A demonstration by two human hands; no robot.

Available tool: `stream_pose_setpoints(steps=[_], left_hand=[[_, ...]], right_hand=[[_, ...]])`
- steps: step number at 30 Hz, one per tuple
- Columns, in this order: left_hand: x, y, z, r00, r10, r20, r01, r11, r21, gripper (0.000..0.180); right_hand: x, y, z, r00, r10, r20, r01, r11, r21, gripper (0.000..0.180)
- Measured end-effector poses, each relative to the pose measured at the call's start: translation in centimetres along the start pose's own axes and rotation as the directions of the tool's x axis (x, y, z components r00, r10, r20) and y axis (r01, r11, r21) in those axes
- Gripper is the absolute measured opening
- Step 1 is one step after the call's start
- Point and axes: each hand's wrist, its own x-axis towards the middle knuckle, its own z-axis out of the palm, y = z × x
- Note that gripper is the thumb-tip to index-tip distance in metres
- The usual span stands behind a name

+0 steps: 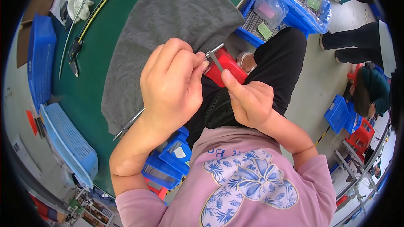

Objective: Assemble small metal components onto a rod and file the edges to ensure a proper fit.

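Note:
My left hand [170,80] is closed in a pinch around a thin, shiny metal rod [217,48], whose end sticks out past the fingertips. A flat, narrow grey metal strip [216,63], file-like in shape, is held in my right hand [250,101], its thumb stretched along it. The strip's far end touches or crosses the rod close to my left fingertips. Below my left forearm another length of metal rod [128,125] shows on the grey cloth [168,12]; whether it is the same rod, I cannot tell, since my hand and arm hide the middle.
The cloth lies over a green tabletop [94,25]. On it are a yellow tape measure [75,50] and a white glove [80,2]. Blue baskets [73,143] line the left. Blue bins [305,19] of metal parts stand far right, beside a red stool [227,65]. Other people are at right.

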Motion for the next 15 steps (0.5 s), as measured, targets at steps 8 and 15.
stream_pose_setpoints(steps=[8, 15], left_hand=[[-0.1, -0.1, 0.3, 1.0, 0.011, -0.013, -0.011, 1.0, -0.01, 0.02], [0.0, -0.2, 0.3, 1.0, 0.025, -0.01, -0.025, 1.0, 0.017, 0.019]], right_hand=[[2.1, -1.9, -1.9, 0.983, 0.066, 0.169, -0.052, 0.995, -0.085, 0.05], [2.0, -2.0, -1.6, 0.982, 0.092, 0.163, -0.05, 0.968, -0.245, 0.057]])
